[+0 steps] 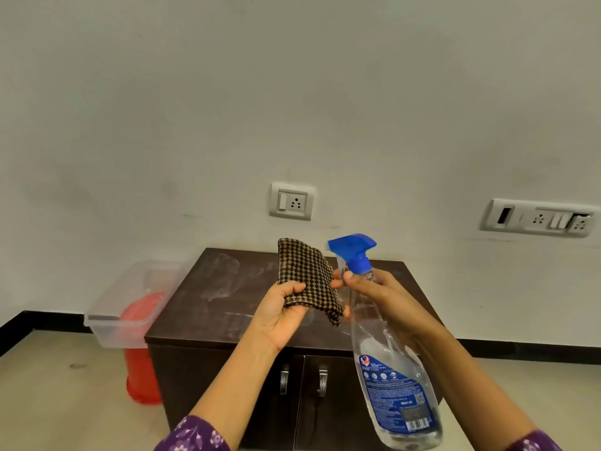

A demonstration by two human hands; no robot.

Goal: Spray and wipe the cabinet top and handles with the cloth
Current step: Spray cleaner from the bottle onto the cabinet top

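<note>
With spray bottle (387, 346) gripped at neck in right hand (377, 297), nozzle aimed left at folded cloth (307, 278) pinched in left hand (279, 314); cabinet top (227, 297) directly below.

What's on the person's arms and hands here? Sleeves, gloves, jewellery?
Both hands, left hand and right hand, are bare: no gloves, and no rings or watch visible. The forearms are uncovered. A purple sleeve with a pale floral print shows on the left arm and on the right arm, at the bottom edge of the picture.

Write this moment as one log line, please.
left hand: holds cloth | right hand: holds spray bottle | cabinet top: smeared
</note>
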